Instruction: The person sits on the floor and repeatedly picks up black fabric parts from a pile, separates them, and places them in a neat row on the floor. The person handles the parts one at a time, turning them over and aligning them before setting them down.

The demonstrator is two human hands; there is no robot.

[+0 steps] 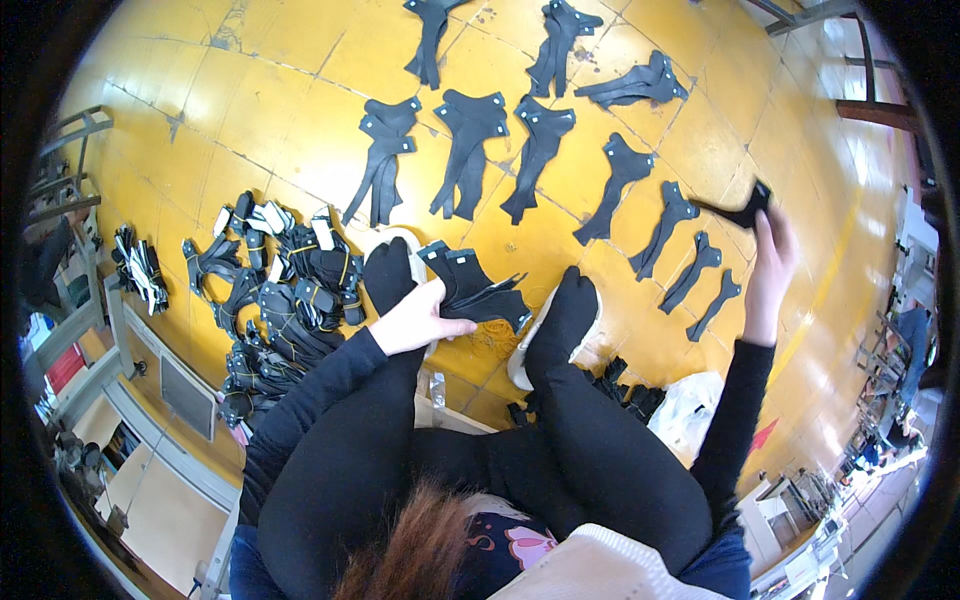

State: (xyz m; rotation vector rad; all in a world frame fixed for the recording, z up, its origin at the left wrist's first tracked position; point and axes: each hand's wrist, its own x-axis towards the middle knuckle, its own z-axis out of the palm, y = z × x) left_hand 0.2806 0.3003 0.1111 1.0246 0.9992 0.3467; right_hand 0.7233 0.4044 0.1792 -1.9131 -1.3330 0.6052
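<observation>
My right hand [772,262], slightly blurred at the far right of my reach, pinches a dark cut piece of material [748,210] above the floor. Between my feet, my left hand [410,320] is closed at the edge of a fanned stack of black cut pieces [478,288]; its thumb points right and some fingers are hidden. Small pale labels mark the pieces' ends. Ahead of me, similar pieces lie in rows, among them a wide overlapping group [470,150] and a single narrow piece [714,305] at the right end.
At left lies a heap of tied black bundles [300,290], with a smaller bundle [140,268] beyond it. A white plastic bag [688,412] sits by my right leg, next to black scraps [630,390]. Metal frames [150,360] stand at left. Yellow tiles [290,110] cover the floor.
</observation>
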